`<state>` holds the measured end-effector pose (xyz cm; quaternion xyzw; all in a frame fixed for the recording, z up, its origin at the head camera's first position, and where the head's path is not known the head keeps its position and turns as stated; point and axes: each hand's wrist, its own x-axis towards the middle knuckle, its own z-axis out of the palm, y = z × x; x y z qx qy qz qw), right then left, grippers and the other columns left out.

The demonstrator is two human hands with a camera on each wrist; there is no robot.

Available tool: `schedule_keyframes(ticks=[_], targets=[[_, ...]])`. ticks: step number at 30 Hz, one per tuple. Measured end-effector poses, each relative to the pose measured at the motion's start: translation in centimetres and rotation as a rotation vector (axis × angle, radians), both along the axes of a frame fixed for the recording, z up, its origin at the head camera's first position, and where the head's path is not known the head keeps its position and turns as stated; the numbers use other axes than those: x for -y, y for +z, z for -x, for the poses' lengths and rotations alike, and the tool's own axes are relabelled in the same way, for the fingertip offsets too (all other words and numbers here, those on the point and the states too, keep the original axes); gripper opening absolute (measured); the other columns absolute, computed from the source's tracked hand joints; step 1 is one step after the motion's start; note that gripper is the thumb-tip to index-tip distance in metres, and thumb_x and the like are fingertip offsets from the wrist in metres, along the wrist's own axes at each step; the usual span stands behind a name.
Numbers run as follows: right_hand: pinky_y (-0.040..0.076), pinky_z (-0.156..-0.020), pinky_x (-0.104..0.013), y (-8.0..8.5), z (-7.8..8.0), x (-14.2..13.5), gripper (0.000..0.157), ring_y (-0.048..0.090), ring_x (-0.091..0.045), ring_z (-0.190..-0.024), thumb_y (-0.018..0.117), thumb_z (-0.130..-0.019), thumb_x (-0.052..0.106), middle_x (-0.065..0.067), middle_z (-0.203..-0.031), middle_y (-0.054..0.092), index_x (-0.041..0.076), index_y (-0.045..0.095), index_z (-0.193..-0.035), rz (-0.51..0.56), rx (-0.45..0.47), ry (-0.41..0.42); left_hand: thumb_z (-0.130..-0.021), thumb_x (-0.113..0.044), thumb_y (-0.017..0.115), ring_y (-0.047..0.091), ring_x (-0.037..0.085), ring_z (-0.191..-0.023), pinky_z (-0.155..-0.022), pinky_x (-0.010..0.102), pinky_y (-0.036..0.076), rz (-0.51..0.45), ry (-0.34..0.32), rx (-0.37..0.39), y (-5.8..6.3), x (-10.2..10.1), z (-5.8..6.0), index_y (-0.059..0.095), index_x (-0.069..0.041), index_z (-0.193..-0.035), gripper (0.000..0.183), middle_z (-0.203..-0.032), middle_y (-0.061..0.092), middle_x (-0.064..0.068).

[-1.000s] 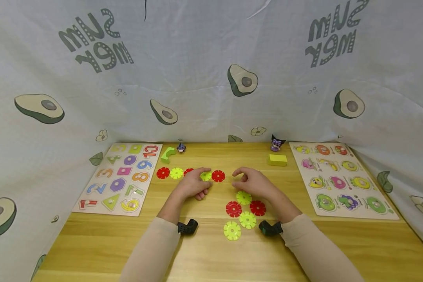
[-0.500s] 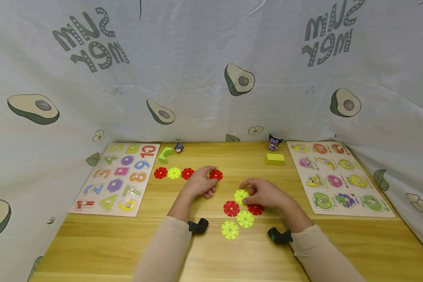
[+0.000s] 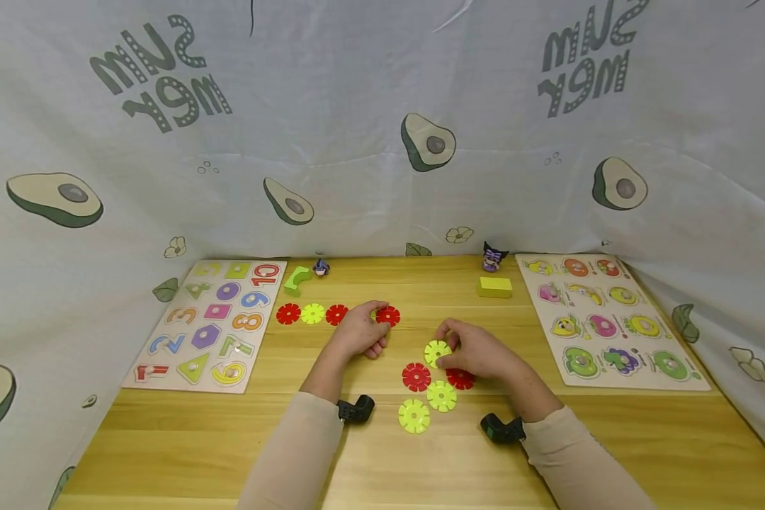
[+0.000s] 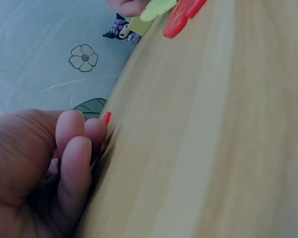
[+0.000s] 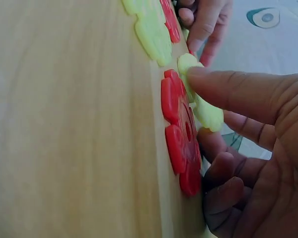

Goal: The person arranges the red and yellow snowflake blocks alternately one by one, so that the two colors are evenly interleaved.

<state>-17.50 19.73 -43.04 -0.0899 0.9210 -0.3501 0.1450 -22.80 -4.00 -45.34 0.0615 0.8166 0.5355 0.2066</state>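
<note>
Red and yellow-green notched plastic discs lie flat on the wooden table. A row at the back left ends in a red disc (image 3: 390, 316). Over that end rests my left hand (image 3: 359, 331), thumb and index tips at the red disc's edge, mostly covering a yellow-green one; its other fingers curl loosely. My right hand (image 3: 481, 350) pinches a yellow-green disc (image 5: 208, 113) between thumb and fingers; the right wrist view shows it tilted, just beyond a red disc (image 5: 181, 134). Nearby lie another red disc (image 3: 416, 377) and two yellow-green discs, one nearest me (image 3: 414, 416).
A number puzzle board (image 3: 197, 322) lies at the left, a fruit puzzle board (image 3: 605, 322) at the right. Along the back stand a green arch block (image 3: 296, 280), a small purple figure (image 3: 321, 267), a yellow block (image 3: 495, 287) and a dark-eared figure (image 3: 494, 257). A printed cloth hangs behind.
My right hand has come down and nearer to me from above the table and has taken hold of the yellow-green disc. My left hand has shifted slightly right along the row.
</note>
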Motion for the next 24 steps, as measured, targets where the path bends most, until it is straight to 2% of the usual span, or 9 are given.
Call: schedule_keyframes(ticks=[4, 7, 10, 13, 16, 19, 24], targets=[[0.04, -0.051, -0.029, 0.1, 0.0, 0.0, 0.027, 0.047, -0.019, -0.063, 0.075, -0.078, 0.018, -0.005, -0.079, 0.05, 0.018, 0.055, -0.097, 0.016, 0.007, -0.031, -0.091, -0.014, 0.058, 0.056, 0.018, -0.043, -0.045, 0.035, 0.053, -0.006, 0.006, 0.001, -0.1, 0.0, 0.1, 0.044, -0.019, -0.136, 0.048, -0.061, 0.061, 0.012], [0.041, -0.05, -0.029, 0.3, 0.1, 0.2, 0.023, 0.051, -0.02, -0.061, 0.07, -0.083, 0.016, -0.008, -0.077, 0.051, 0.016, 0.055, -0.1, 0.105, 0.058, -0.056, -0.09, -0.015, 0.059, 0.056, 0.018, -0.043, -0.046, 0.034, 0.053, -0.006, 0.007, 0.001, -0.1, 0.0, 0.1, 0.044, -0.019, -0.136, 0.048, -0.061, 0.061, 0.012], [0.048, -0.051, -0.03, 0.4, 0.4, 0.7, 0.022, 0.057, -0.022, -0.06, 0.066, -0.086, 0.012, -0.011, -0.077, 0.053, 0.012, 0.053, -0.104, 0.224, 0.101, -0.089, -0.09, -0.015, 0.059, 0.056, 0.019, -0.043, -0.045, 0.034, 0.053, -0.006, 0.005, -0.003, -0.1, 0.1, 0.1, 0.044, -0.019, -0.136, 0.048, -0.061, 0.06, 0.012], [0.053, -0.056, -0.033, 0.3, 1.1, 1.4, 0.023, 0.061, -0.024, -0.062, 0.064, -0.087, 0.011, -0.014, -0.079, 0.054, 0.009, 0.051, -0.106, 0.317, 0.133, -0.151, -0.091, -0.015, 0.059, 0.056, 0.019, -0.044, -0.045, 0.034, 0.053, -0.006, 0.005, -0.002, -0.1, 0.1, 0.1, 0.043, -0.019, -0.137, 0.049, -0.061, 0.06, 0.012], [0.055, -0.059, -0.033, 0.1, 2.2, 2.3, 0.025, 0.063, -0.024, -0.065, 0.063, -0.088, 0.011, -0.015, -0.081, 0.056, 0.008, 0.049, -0.108, 0.362, 0.153, -0.217, -0.091, -0.015, 0.058, 0.056, 0.019, -0.044, -0.045, 0.034, 0.053, -0.001, 0.006, -0.001, -0.2, 0.1, 0.0, 0.043, -0.02, -0.137, 0.048, -0.061, 0.061, 0.012], [0.055, -0.06, -0.032, 0.2, 3.6, 3.0, 0.026, 0.064, -0.023, -0.066, 0.063, -0.088, 0.01, -0.015, -0.082, 0.057, 0.008, 0.049, -0.109, 0.348, 0.146, -0.258, -0.091, -0.017, 0.058, 0.056, 0.019, -0.044, -0.045, 0.034, 0.053, 0.004, 0.008, -0.002, -0.1, 0.0, 0.0, 0.043, -0.02, -0.137, 0.048, -0.061, 0.061, 0.011], [0.054, -0.057, -0.028, 0.4, 5.7, 3.6, 0.025, 0.063, -0.02, -0.061, 0.063, -0.088, 0.012, -0.012, -0.076, 0.061, 0.007, 0.049, -0.108, 0.205, 0.127, -0.24, -0.092, -0.017, 0.057, 0.056, 0.019, -0.043, -0.044, 0.035, 0.053, -0.005, 0.007, -0.003, -0.1, 0.0, 0.0, 0.043, -0.02, -0.138, 0.048, -0.062, 0.06, 0.012]])
